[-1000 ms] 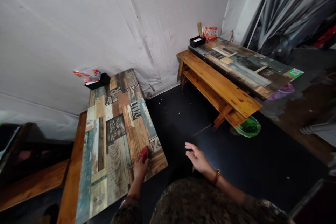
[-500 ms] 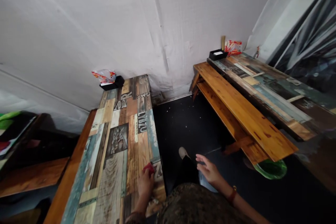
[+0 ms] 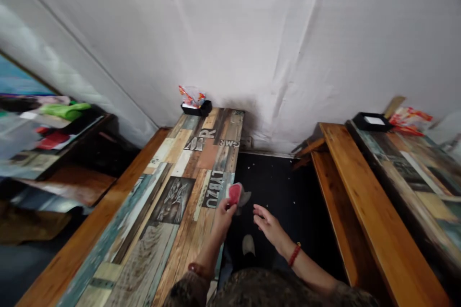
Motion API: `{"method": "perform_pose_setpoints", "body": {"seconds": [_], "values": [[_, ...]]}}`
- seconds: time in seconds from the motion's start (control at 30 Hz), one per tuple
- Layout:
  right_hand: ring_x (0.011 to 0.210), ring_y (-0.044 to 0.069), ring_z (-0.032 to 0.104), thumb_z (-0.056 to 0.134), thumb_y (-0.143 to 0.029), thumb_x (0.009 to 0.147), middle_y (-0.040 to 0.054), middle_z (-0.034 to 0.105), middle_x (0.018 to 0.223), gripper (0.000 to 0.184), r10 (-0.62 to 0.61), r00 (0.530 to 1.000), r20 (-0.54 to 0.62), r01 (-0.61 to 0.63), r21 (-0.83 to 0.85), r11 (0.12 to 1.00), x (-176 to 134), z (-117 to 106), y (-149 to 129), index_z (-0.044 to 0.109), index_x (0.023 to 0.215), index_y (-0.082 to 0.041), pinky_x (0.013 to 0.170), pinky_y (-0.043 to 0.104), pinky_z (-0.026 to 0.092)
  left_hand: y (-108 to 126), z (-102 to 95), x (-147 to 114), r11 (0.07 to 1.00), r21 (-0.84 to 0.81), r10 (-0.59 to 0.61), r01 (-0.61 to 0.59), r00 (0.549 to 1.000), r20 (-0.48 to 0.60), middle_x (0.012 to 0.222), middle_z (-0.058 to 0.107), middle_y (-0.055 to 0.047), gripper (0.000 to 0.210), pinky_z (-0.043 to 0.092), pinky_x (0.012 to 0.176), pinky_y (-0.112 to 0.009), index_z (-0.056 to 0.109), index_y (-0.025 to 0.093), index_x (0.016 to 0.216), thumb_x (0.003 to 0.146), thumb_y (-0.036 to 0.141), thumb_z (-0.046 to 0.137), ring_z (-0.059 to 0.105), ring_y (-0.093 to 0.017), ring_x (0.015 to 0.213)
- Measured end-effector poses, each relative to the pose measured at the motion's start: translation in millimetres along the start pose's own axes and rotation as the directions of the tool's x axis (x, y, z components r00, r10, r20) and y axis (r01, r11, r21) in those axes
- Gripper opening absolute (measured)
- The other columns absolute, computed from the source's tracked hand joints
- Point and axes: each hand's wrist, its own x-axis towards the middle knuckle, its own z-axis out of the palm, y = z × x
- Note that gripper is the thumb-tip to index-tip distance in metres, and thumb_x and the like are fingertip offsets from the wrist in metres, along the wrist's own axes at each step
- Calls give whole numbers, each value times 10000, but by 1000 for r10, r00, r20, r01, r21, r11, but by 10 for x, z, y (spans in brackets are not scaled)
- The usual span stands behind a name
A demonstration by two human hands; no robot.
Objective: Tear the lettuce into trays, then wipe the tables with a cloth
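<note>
My left hand [image 3: 225,213] pinches a small red wrapper-like piece [image 3: 235,194] with a pale rim and a see-through flap; its exact kind is unclear. It is held up over the right edge of the long table [image 3: 180,201], whose top has a patchwork wood-plank print with letters. My right hand [image 3: 266,223] hovers over the dark floor, to the right of the left hand. Its fingers are loosely stretched, and nothing shows in them.
A black box [image 3: 196,108] with a red-and-clear plastic bag stands at the table's far end by the pale wall. On the right are a wooden bench [image 3: 374,201] and another table [image 3: 425,168]. Clutter, including a green cloth [image 3: 65,111], lies far left. Small white bits dot the floor.
My left hand has lifted the red piece off the tabletop and moved it forward and right. The right hand has come closer to it. My view has turned left.
</note>
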Motion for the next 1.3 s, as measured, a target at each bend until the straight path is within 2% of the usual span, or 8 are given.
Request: {"method": "perform_pose_setpoints", "body": {"seconds": [0.27, 0.5, 0.57, 0.67, 0.77, 0.9, 1.07, 1.3], "values": [[907, 239, 640, 708, -543, 724, 57, 702, 964, 440, 34, 948, 317, -133, 297, 946, 751, 679, -796, 681, 1001, -202, 801, 371, 507, 340, -150, -47, 949, -43, 308, -312, 948, -78, 1173, 623, -112, 151, 498, 928, -391, 698, 205, 866, 790, 248, 576, 587, -253, 1109], [849, 220, 645, 549, -383, 843, 43, 721, 944, 307, -278, 845, 457, 316, -7, 949, 1983, 662, -1135, 698, 1058, -222, 853, 367, 496, 292, -308, 505, 970, -244, -92, 4, 932, -350, 1014, 694, -110, 424, 531, 763, -358, 710, 194, 970, 727, 537, 652, 647, -262, 936], [861, 223, 643, 501, -342, 870, 55, 722, 903, 270, -383, 800, 461, 511, -192, 838, 2449, 540, -1339, 722, 963, -217, 880, 362, 483, 305, -264, 654, 921, -374, -270, 112, 873, -405, 962, 706, -114, 558, 524, 706, -341, 695, 164, 967, 643, 618, 690, 659, -255, 850], [1026, 245, 602, 441, -281, 907, 89, 704, 1002, 308, -505, 642, 577, 754, -355, 553, 3111, 419, -1654, 692, 1072, -216, 977, 387, 428, 453, -138, 852, 864, -473, -393, 172, 818, -419, 932, 712, -110, 630, 510, 682, -324, 683, 150, 958, 590, 661, 709, 662, -239, 802], [1215, 262, 494, 472, -228, 892, 124, 603, 1257, 384, -453, 529, 718, 849, -433, 305, 3663, 421, -1763, 589, 1257, -197, 1064, 414, 353, 668, -23, 1029, 842, -506, -427, 189, 806, -410, 913, 720, -98, 620, 509, 691, -327, 682, 162, 962, 590, 656, 716, 664, -231, 784], [1289, 296, 432, 603, -212, 793, 133, 515, 1371, 430, -181, 618, 765, 785, -587, 199, 4226, 487, -1477, 609, 1223, -213, 1068, 460, 347, 832, -14, 1137, 813, -540, -490, 218, 757, -433, 900, 724, -87, 612, 512, 705, -330, 684, 168, 979, 593, 641, 723, 670, -236, 793], [1333, 282, 393, 528, -248, 837, 177, 401, 1453, 562, -186, 676, 713, 735, -637, 232, 4719, 580, -1102, 459, 1387, -156, 1077, 430, 350, 740, -159, 1130, 794, -559, -534, 240, 714, -452, 952, 715, -81, 520, 506, 757, -323, 659, 168, 1040, 716, 575, 662, 657, -222, 856], [1379, 315, 327, 597, -324, 804, 162, 274, 1529, 708, -67, 723, 688, 685, -700, 201, 4911, 1018, -1030, 357, 1460, -208, 1104, 446, 296, 440, -426, 1591, 792, -556, -511, 252, 772, -378, 852, 703, -65, 575, 484, 670, -307, 651, 164, 993, 644, 621, 666, 644, -208, 765]]}}
